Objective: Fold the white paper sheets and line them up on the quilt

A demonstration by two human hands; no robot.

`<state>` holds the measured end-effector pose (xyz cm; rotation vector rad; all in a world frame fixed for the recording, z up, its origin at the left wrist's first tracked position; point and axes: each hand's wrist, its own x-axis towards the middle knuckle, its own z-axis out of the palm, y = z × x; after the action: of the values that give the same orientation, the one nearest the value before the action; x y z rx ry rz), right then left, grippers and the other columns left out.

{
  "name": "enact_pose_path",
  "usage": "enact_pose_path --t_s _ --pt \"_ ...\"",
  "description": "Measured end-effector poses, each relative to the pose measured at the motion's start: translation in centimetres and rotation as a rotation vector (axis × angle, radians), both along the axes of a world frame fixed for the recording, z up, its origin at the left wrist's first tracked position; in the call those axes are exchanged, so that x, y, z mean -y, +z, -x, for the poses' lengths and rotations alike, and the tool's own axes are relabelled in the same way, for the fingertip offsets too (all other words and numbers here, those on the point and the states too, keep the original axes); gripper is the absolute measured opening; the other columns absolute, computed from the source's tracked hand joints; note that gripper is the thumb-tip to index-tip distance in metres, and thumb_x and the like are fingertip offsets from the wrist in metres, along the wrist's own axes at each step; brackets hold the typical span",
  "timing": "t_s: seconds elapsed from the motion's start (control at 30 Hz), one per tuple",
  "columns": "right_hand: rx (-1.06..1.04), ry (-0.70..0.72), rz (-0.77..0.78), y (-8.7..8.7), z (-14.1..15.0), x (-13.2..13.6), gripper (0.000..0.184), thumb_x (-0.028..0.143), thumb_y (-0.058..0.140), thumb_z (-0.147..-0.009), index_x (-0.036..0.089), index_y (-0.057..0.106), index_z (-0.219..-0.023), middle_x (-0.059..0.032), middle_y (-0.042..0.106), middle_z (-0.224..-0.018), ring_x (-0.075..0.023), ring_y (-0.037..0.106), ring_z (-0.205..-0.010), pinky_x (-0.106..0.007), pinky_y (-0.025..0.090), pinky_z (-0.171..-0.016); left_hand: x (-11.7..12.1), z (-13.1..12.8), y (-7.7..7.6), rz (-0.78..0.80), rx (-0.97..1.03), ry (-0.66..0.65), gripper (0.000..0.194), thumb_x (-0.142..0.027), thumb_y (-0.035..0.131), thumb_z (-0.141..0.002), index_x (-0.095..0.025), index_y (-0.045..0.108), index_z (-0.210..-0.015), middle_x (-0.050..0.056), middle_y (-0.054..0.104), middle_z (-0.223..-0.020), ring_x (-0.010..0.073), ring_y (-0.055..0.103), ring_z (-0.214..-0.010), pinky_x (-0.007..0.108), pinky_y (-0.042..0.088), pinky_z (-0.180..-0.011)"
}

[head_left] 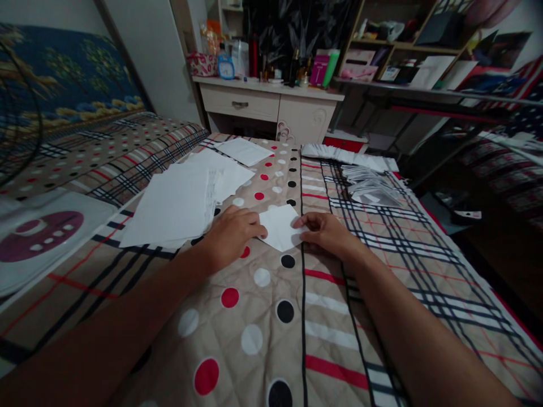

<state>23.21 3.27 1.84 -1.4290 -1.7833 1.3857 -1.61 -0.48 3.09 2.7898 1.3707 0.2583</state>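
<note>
A small folded piece of white paper (280,227) lies on the patterned bedspread (271,316) between my hands. My left hand (235,232) has its thumb and fingers closed on the paper's left corner. On the opposite side, my right hand (324,233) pinches the right corner between thumb and fingers. Just left of my left hand rests a spread stack of white paper sheets (169,203). Several small folded white pieces (373,186) lie in a pile beyond my right hand, with a long row of folded paper (348,155) behind them.
A white dresser (241,104) holding bottles, a blue clock (225,66) and boxes stands past the bed's far end. At left lies a clear plastic package (97,212) with a purple oval. A shelf and desk (424,93) are at the right.
</note>
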Motion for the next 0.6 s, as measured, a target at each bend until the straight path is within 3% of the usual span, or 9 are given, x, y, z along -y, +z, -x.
enact_pose_path --t_s 0.07,0.13,0.2,0.27,0.37,0.43,0.53,0.6 --pt "-0.045 0.184 0.135 0.9 -0.6 0.1 0.029 0.016 0.069 -0.063 0.014 0.065 -0.091 0.0031 0.059 -0.066 -0.0081 0.051 -0.053 -0.019 0.039 -0.048 -0.7 0.8 -0.9 -0.063 0.08 -0.031 0.036 0.0 0.05 -0.08 -0.026 0.071 -0.092 0.001 0.067 -0.093 0.0203 0.06 -0.093 0.04 0.037 -0.087" --pt "-0.117 0.366 0.231 1.5 -1.2 0.2 0.042 0.017 0.075 -0.061 0.014 0.066 -0.101 0.0011 0.064 -0.076 -0.0097 0.057 -0.064 -0.019 0.044 -0.056 -1.2 1.4 -1.6 -0.083 0.139 -0.054 0.035 0.0 0.05 -0.082 -0.026 0.072 -0.091 0.001 0.067 -0.093 0.0186 0.06 -0.091 0.039 0.037 -0.088" --pt "-0.166 0.431 0.219 1.4 -1.6 0.1 0.053 0.019 0.077 -0.061 0.016 0.064 -0.113 0.0001 0.065 -0.083 -0.0114 0.059 -0.071 -0.021 0.047 -0.061 -1.3 1.5 -1.9 -0.085 0.152 -0.048 0.034 0.0 0.05 -0.082 -0.025 0.072 -0.091 0.001 0.067 -0.094 0.0182 0.06 -0.092 0.039 0.038 -0.09" --pt "-0.163 0.365 0.042 0.8 -1.7 -0.1 0.054 0.021 0.076 -0.065 0.018 0.064 -0.117 -0.0014 0.065 -0.087 -0.0134 0.06 -0.075 -0.023 0.049 -0.065 -0.7 0.9 -1.7 -0.097 0.105 -0.008 0.033 0.0 0.05 -0.082 -0.024 0.07 -0.092 0.002 0.067 -0.096 0.0198 0.06 -0.094 0.042 0.038 -0.094" --pt "-0.03 0.194 -0.424 -0.4 -1.5 -0.5 0.037 0.018 0.069 -0.074 0.022 0.071 -0.11 -0.0048 0.062 -0.098 -0.0171 0.06 -0.085 -0.03 0.051 -0.076 1.4 -1.1 -0.8 -0.143 -0.047 0.052 0.028 -0.002 0.049 -0.083 -0.017 0.067 -0.097 0.008 0.065 -0.097 0.0234 0.059 -0.096 0.046 0.039 -0.097" --pt "0.103 0.164 -0.688 -0.7 -1.4 -0.6 0.033 0.011 0.062 -0.077 0.027 0.075 -0.103 -0.0064 0.059 -0.108 -0.0205 0.058 -0.099 -0.036 0.049 -0.087 2.9 -2.5 -0.4 -0.148 -0.102 0.053 0.023 -0.006 0.049 -0.086 -0.016 0.066 -0.098 0.008 0.065 -0.097 0.0231 0.059 -0.093 0.041 0.045 -0.088" --pt "0.227 0.214 -0.898 -0.3 -1.4 -0.5 0.044 0.001 0.059 -0.071 0.033 0.077 -0.095 -0.0033 0.052 -0.132 -0.0271 0.046 -0.124 -0.045 0.042 -0.1 3.9 -3.5 -0.4 -0.141 -0.11 0.064 0.018 -0.01 0.054 -0.087 -0.018 0.066 -0.098 0.007 0.066 -0.096 0.0211 0.06 -0.09 0.034 0.049 -0.077" --pt "0.233 0.267 -0.95 0.1 -1.5 -0.5 0.05 -0.004 0.059 -0.065 0.034 0.077 -0.093 -0.0004 0.051 -0.138 -0.0292 0.042 -0.129 -0.048 0.04 -0.102 3.4 -3.1 -0.7 -0.148 -0.091 0.04 0.018 -0.01 0.056 -0.087 -0.019 0.067 -0.097 0.006 0.068 -0.096 0.0195 0.061 -0.09 0.031 0.05 -0.074"
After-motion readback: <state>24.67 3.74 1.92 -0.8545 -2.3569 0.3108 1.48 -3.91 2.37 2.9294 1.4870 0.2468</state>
